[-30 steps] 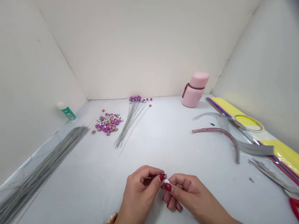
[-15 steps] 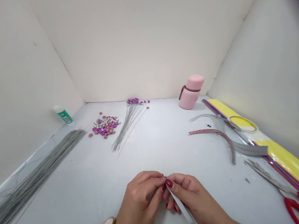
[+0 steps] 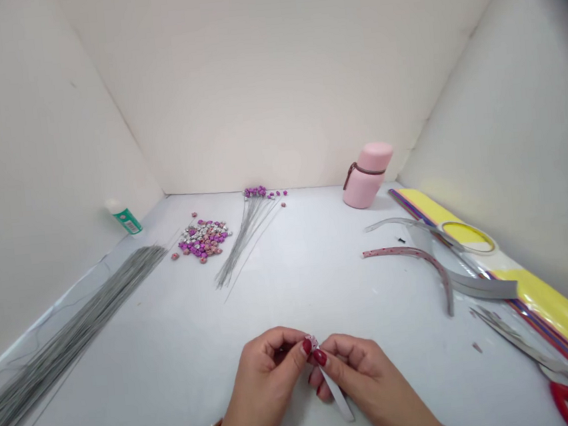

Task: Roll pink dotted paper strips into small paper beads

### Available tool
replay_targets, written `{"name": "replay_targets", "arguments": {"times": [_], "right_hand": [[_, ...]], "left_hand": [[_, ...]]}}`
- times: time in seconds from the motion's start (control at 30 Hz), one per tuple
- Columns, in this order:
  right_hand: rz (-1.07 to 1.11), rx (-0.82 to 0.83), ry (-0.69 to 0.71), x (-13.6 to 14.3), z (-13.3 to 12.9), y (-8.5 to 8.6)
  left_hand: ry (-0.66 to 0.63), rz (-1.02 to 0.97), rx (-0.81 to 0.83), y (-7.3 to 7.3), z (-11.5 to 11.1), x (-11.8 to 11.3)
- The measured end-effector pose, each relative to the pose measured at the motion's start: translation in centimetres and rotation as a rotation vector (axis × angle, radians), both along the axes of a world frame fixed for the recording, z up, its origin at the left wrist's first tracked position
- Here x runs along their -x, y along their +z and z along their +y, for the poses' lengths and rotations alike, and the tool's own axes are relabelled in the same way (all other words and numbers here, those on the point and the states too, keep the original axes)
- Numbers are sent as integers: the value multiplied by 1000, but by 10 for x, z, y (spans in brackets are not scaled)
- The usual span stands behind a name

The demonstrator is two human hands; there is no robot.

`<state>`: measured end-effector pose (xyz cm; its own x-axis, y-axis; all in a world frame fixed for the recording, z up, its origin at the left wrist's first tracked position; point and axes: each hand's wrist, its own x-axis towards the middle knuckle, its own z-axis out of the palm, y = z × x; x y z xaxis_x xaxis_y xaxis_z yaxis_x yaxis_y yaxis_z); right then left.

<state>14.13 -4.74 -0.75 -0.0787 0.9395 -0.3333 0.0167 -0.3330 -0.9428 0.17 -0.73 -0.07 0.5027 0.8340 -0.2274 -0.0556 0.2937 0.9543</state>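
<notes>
My left hand (image 3: 273, 381) and my right hand (image 3: 367, 372) meet at the front of the table, thumbs and fingertips pinched together. Between them is a narrow paper strip (image 3: 338, 395). Its white side shows on the loose tail, which hangs down toward me under my right thumb. At the fingertips, the strip's upper end is a small folded pink patterned bit (image 3: 312, 341), partly covered by my fingers. Further off lies a pile of small folded paper stars (image 3: 203, 239) in purple, pink and silver. Beside it, thin wires topped with purple stars (image 3: 241, 240) lie in a loose bundle.
Long grey wires (image 3: 74, 333) run along the left side, near a green and white glue tube (image 3: 126, 219). A pink bottle (image 3: 365, 175) stands at the back right. On the right lie curved paper strips (image 3: 418, 253), a tape roll (image 3: 467, 237), yellow sheets (image 3: 548, 301) and red-handled scissors (image 3: 528, 350).
My left fingers have shifted, with the thumb now up at the strip's folded end, and the pink patterned part shows more. The white tail looks shorter. The view has shifted slightly.
</notes>
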Motion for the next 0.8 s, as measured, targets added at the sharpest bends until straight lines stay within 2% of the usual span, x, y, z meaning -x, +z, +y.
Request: {"name": "replay_targets", "arguments": {"times": [0.23,0.43,0.53,0.63,0.8], "right_hand": [[-48,-42,23,0,1,3],[-77,-37,51,-2,-1,1],[-95,-34,52,-2,-1,0],[-70,-46,54,-2,-1,-2],[41,-35,39,-1,0,-2]], "left_hand": [[66,224,-298,-2,1,6],[-52,192,-200,-5,6,7],[-49,245,-258,-5,7,7],[-25,360,-446,-5,6,9],[-26,468,-962,-7,3,12]]}}
